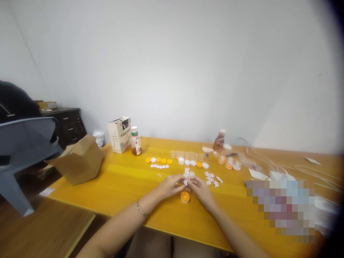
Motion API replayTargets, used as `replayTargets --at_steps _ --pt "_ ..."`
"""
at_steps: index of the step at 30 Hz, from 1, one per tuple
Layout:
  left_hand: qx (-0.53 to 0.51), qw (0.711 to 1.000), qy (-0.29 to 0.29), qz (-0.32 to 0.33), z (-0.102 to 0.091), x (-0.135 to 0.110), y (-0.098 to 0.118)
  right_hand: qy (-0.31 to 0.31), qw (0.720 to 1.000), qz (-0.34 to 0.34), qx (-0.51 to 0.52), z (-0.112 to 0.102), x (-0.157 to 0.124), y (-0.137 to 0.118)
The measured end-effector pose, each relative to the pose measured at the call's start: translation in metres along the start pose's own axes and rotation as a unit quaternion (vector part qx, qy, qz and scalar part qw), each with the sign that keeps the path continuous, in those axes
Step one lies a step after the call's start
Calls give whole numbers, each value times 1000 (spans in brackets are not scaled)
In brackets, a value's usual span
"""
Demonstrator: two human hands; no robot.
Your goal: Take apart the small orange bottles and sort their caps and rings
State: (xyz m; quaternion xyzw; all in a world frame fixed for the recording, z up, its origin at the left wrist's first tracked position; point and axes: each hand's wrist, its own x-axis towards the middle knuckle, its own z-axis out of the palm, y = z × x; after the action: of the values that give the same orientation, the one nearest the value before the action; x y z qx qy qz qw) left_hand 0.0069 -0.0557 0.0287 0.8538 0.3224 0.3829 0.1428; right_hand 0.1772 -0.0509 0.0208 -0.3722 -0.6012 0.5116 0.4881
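Over the middle of the wooden table, my left hand (pixel 172 186) and my right hand (pixel 200 188) meet at the fingertips. Between them is a small white plastic piece (pixel 185 182), pinched by both and partly covered by the fingers. An orange round cup with a white base (pixel 185 197) stands just below the hands, touched by neither. Beyond the fingertips lies a pile of flat white cut-out pieces (pixel 188 172). More of these white pieces (pixel 209 177) are scattered to the right of my right hand.
Rows of yellow and white discs (pixel 163 161), small white cone-like parts (pixel 159 166), white caps (pixel 187 162) and clear rings (pixel 188 156) lie farther back. Bottles (pixel 135 143), a carton (pixel 120 136) and a brown paper bag (pixel 80 161) stand left. Cables (pixel 301 168) run at right.
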Motion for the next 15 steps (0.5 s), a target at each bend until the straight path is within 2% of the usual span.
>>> replayTargets --at_steps 6,15 --pt "22 999 1 32 0 -1 -1 6 999 -18 -30 0 -2 -4" --pt "109 991 17 79 6 1 -1 34 997 -39 -62 1 -3 -4"
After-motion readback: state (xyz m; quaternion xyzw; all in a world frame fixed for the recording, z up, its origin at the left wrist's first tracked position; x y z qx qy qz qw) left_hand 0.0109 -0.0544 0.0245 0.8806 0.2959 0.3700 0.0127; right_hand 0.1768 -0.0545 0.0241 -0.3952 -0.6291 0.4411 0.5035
